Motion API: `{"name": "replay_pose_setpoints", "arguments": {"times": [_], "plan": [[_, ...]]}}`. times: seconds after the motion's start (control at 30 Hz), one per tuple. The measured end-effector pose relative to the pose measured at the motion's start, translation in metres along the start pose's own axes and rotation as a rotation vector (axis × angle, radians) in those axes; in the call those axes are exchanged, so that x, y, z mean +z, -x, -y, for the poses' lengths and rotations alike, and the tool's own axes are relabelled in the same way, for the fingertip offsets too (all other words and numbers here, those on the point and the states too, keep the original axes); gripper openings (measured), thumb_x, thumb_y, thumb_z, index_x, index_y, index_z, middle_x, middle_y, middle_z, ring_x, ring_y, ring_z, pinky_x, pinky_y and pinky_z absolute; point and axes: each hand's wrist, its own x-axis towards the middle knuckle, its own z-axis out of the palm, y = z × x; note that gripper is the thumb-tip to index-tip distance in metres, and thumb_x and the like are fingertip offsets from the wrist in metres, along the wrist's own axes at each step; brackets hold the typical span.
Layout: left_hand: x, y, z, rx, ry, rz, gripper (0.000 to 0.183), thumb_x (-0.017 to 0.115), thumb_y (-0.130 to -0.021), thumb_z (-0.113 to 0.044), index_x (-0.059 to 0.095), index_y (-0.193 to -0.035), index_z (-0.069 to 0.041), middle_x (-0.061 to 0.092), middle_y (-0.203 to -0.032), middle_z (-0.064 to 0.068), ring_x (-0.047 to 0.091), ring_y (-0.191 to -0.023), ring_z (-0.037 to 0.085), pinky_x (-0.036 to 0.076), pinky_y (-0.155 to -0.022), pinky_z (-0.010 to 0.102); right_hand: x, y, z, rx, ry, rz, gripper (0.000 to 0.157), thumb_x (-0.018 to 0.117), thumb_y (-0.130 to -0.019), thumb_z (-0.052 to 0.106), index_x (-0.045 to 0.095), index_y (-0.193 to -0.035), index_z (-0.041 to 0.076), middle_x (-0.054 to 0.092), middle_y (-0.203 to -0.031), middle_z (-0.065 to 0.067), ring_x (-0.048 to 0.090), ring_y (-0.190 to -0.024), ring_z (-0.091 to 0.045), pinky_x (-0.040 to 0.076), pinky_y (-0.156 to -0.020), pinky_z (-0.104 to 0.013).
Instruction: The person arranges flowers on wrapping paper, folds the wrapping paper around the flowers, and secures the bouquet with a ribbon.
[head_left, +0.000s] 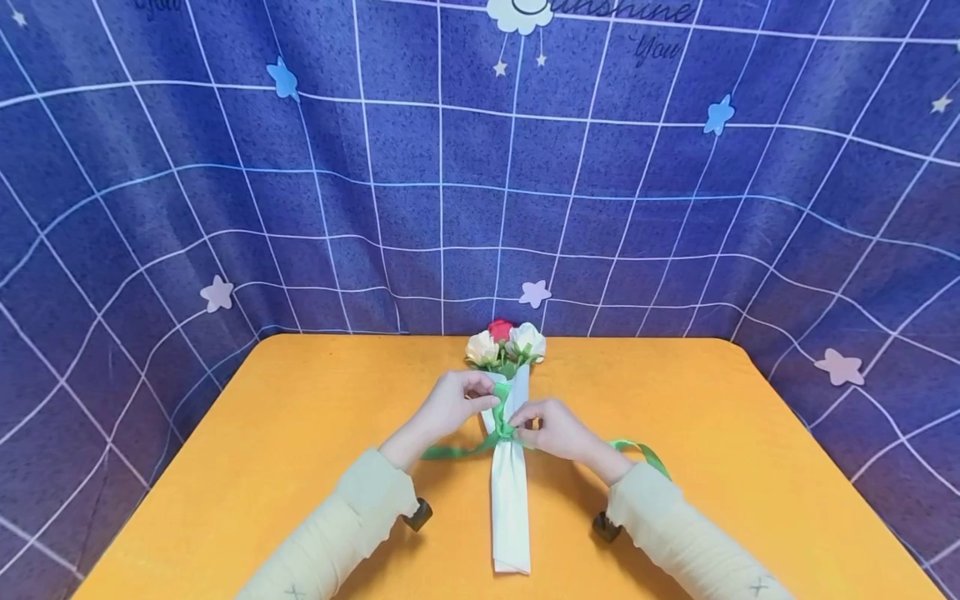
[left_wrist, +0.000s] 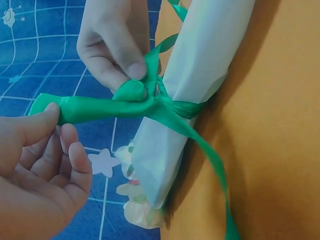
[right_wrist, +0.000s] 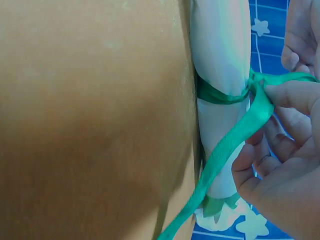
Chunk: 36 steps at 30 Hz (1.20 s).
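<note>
A bouquet in white wrapping paper lies on the table, its flowers away from me. A red rose, a cream rose and a white rose show at its top. Green ribbon circles the wrapping and is gathered at a knot. My left hand pinches a stretch of ribbon, pulled out from the knot as the left wrist view shows. Close to the knot, my right hand pinches the ribbon between thumb and finger. Its fingertips are partly hidden in the head view.
Loose ribbon tails trail on both sides, one on the left and one by the right forearm. The orange tabletop reaches back to a blue gridded curtain. Dark wrist devices sit under the cuffs.
</note>
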Motion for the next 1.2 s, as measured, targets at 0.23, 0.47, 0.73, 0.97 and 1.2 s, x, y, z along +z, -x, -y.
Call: {"name": "replay_pose_setpoints", "arguments": {"times": [0.23, 0.47, 0.73, 0.97, 1.2], "plan": [[-0.001, 0.008, 0.007, -0.006, 0.008, 0.045, 0.005, 0.068, -0.086, -0.010, 0.068, -0.087, -0.006, 0.066, -0.080, 0.002, 0.057, -0.076, 0.010, 0.049, -0.071, 0.026, -0.012, 0.004, 0.000, 0.077, 0.056, -0.059, 0.015, 0.061, -0.086, 0.007, 0.075, -0.091, 0.008, 0.071, -0.091, -0.003, 0.054, -0.071, -0.006, 0.045, -0.058, -0.020], [-0.002, 0.014, 0.020, 0.016, -0.003, 0.072, 0.007, 0.069, -0.084, -0.009, 0.068, -0.085, -0.003, 0.065, -0.078, 0.002, 0.055, -0.074, 0.010, 0.048, -0.068, 0.024, -0.022, 0.007, -0.005, -0.035, 0.198, -0.092, 0.014, 0.061, -0.082, 0.004, 0.074, -0.088, 0.005, 0.069, -0.089, -0.004, 0.062, -0.082, -0.015, 0.053, -0.072, -0.027], [-0.006, 0.017, 0.027, -0.023, -0.022, 0.063, 0.005, 0.069, -0.084, -0.011, 0.068, -0.083, -0.007, 0.065, -0.077, -0.001, 0.057, -0.075, 0.011, 0.048, -0.071, 0.027, -0.033, 0.016, -0.014, -0.155, 0.391, -0.116, 0.006, 0.072, -0.078, 0.012, 0.070, -0.075, 0.007, 0.065, -0.080, -0.001, 0.060, -0.078, -0.016, 0.053, -0.070, -0.028], [-0.007, 0.019, 0.033, -0.037, 0.001, 0.070, 0.005, 0.068, -0.086, -0.011, 0.067, -0.083, -0.008, 0.065, -0.078, 0.000, 0.057, -0.077, 0.012, 0.048, -0.071, 0.029, -0.038, 0.025, -0.015, -0.127, 0.422, -0.078, 0.035, 0.084, -0.067, 0.035, 0.056, -0.067, 0.014, 0.054, -0.070, 0.002, 0.046, -0.066, -0.008, 0.043, -0.057, -0.019], [-0.007, 0.021, 0.037, -0.084, 0.016, 0.066, 0.005, 0.067, -0.087, -0.010, 0.066, -0.083, -0.008, 0.063, -0.078, -0.001, 0.055, -0.076, 0.013, 0.047, -0.071, 0.029, -0.037, 0.031, -0.025, -0.186, 0.348, -0.159, 0.031, 0.079, -0.072, 0.014, 0.049, -0.065, 0.015, 0.047, -0.062, 0.002, 0.037, -0.058, -0.002, 0.035, -0.049, -0.016]]}}
